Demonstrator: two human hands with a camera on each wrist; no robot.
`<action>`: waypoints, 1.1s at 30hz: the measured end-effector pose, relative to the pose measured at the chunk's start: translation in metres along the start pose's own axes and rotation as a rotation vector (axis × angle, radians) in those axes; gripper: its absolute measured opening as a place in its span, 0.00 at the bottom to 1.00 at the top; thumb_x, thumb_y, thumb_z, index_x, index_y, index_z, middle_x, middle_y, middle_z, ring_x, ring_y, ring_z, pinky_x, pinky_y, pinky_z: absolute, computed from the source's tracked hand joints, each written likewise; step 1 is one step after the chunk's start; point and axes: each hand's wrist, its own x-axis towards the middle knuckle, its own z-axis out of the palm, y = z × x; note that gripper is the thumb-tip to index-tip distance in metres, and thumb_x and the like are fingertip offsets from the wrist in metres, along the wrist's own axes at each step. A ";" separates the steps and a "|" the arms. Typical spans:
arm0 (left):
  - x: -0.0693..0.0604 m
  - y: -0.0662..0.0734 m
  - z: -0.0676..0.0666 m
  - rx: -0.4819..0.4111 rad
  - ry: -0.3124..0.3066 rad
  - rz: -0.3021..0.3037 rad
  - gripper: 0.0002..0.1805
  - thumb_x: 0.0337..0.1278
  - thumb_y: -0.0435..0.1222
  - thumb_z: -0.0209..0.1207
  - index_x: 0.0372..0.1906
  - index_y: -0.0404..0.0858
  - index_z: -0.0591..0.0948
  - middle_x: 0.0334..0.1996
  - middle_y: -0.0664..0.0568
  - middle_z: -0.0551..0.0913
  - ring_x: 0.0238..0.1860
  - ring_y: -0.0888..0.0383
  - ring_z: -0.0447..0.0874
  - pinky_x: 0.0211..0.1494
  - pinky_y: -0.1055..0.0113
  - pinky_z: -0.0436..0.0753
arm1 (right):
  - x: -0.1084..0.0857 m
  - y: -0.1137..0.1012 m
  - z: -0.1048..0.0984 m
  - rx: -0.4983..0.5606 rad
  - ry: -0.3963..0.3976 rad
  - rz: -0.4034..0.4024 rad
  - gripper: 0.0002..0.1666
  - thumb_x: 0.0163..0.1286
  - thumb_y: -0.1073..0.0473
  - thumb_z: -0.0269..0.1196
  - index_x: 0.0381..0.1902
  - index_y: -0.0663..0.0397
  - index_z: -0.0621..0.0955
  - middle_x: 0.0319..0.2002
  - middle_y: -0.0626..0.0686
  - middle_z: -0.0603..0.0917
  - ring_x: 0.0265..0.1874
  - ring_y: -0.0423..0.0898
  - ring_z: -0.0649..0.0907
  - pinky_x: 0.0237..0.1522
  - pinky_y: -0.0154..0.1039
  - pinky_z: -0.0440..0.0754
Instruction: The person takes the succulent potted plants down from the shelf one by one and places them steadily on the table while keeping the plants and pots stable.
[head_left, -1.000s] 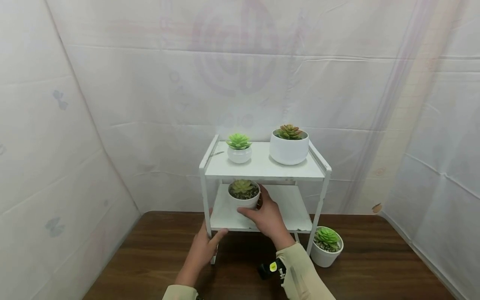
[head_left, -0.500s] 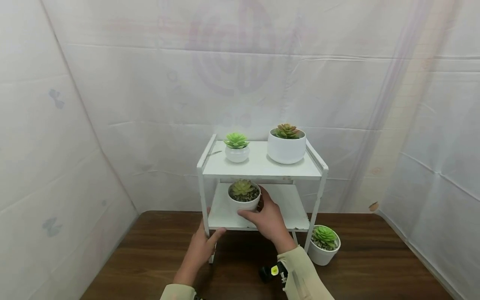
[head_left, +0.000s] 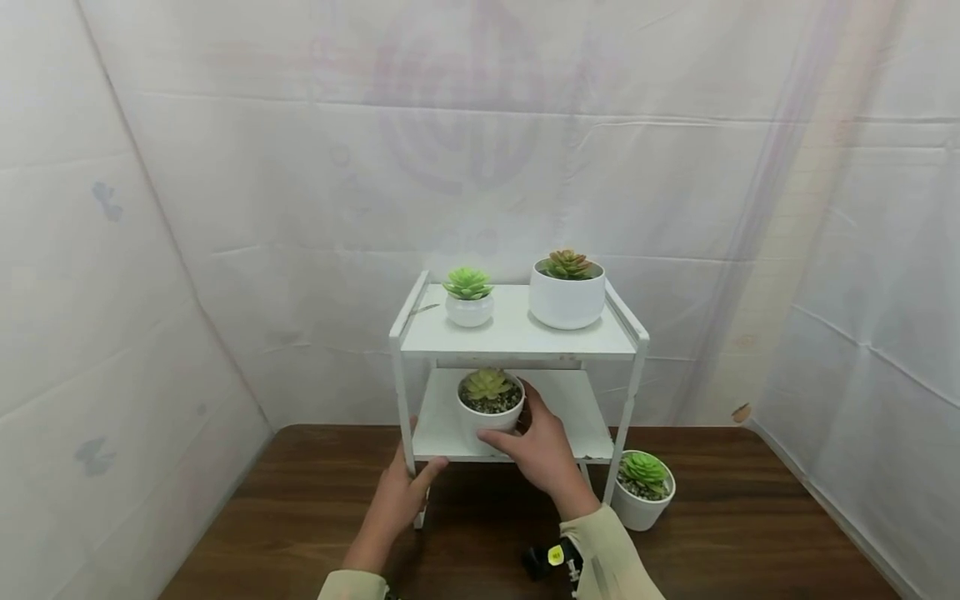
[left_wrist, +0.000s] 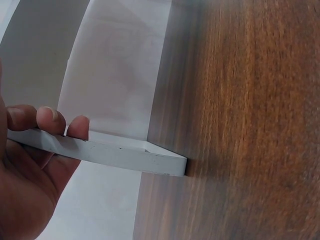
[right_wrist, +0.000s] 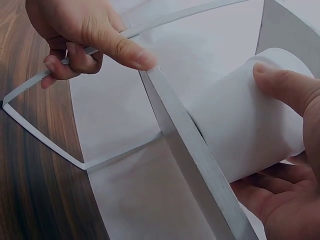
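Note:
My right hand point(head_left: 546, 450) grips a white pot point(head_left: 487, 421) with a pale green succulent, at the lower shelf point(head_left: 562, 400) of a white two-tier rack. In the right wrist view the thumb and fingers hold the sides of the pot point(right_wrist: 250, 115), whose base is at the shelf board. My left hand point(head_left: 393, 500) holds the rack's front left leg, thumb on the lower shelf's front corner. In the left wrist view its fingers curl round the white leg point(left_wrist: 125, 156); in the right wrist view the left hand point(right_wrist: 90, 35) also shows.
On the upper shelf point(head_left: 510, 333) stand a small white pot point(head_left: 469, 312) with a bright green succulent and a larger white pot point(head_left: 566, 300) with a reddish one. Another potted succulent point(head_left: 637, 507) stands on the brown table point(head_left: 750, 517), beside the rack's right front leg.
The pot in my right hand has moved slightly down and toward the front of the lower shelf. My left hand keeps its hold on the leg. The head view has shifted a little.

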 end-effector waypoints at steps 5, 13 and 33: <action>0.000 0.001 0.001 -0.004 0.003 -0.005 0.47 0.61 0.53 0.60 0.77 0.46 0.49 0.39 0.40 0.80 0.22 0.59 0.75 0.29 0.65 0.77 | -0.005 -0.002 -0.006 0.026 -0.003 0.007 0.57 0.50 0.39 0.75 0.73 0.37 0.59 0.65 0.49 0.72 0.64 0.50 0.76 0.58 0.45 0.80; 0.000 0.000 0.002 -0.013 -0.002 -0.034 0.48 0.61 0.54 0.59 0.78 0.47 0.47 0.44 0.38 0.80 0.21 0.59 0.75 0.26 0.66 0.77 | -0.012 -0.005 -0.013 0.089 -0.024 0.011 0.55 0.53 0.49 0.76 0.74 0.42 0.59 0.66 0.52 0.71 0.66 0.50 0.73 0.61 0.48 0.76; 0.001 -0.001 0.003 -0.003 0.010 -0.041 0.49 0.60 0.55 0.60 0.78 0.47 0.47 0.45 0.35 0.80 0.19 0.59 0.74 0.23 0.66 0.77 | -0.035 -0.008 -0.031 0.091 -0.021 0.043 0.57 0.48 0.43 0.77 0.73 0.36 0.61 0.68 0.49 0.70 0.67 0.47 0.73 0.62 0.43 0.76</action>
